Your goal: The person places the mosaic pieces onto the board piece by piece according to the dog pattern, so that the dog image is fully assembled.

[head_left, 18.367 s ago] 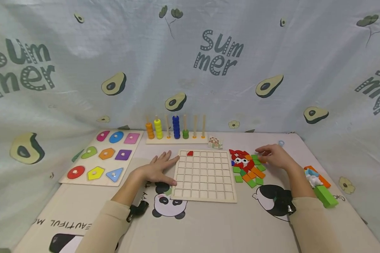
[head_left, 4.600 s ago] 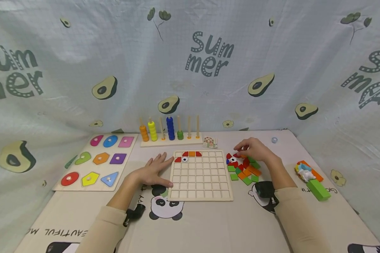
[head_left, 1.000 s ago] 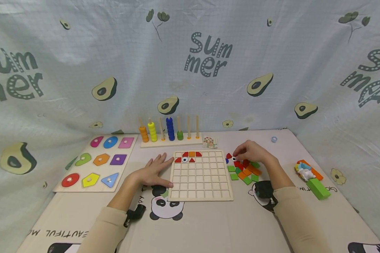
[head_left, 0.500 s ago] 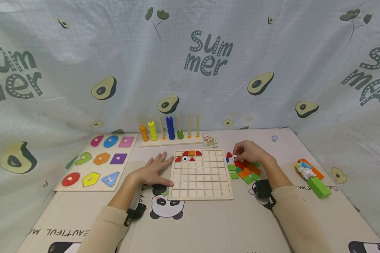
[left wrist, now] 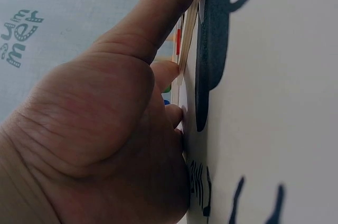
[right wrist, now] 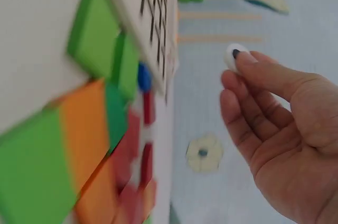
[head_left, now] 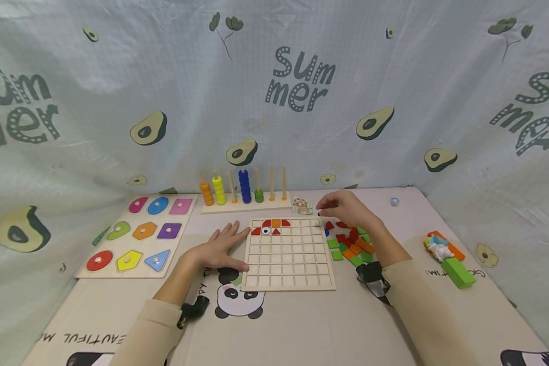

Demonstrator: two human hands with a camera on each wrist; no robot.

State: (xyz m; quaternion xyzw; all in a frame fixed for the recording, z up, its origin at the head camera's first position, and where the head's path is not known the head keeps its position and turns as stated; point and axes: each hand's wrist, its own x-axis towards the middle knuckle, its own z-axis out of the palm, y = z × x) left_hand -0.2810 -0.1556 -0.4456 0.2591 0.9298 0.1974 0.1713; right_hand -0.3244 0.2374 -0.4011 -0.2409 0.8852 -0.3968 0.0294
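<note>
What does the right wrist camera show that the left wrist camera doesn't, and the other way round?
Only the right wrist view shows the right hand, pinching a white piece with a black spot, and loose green tiles.

Only the left wrist view shows the left hand, touching the edge of the grid board.

Both share part of that board and the printed curtain.

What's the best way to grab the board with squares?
Hold the board by its left and right rims, probably nearer you, coming from the sides. It's wide and lies flat, and the red and orange pieces sit at its far end, so keep it level. The left hand touches the left rim; loose tiles lie close to the right one's far part.
</note>
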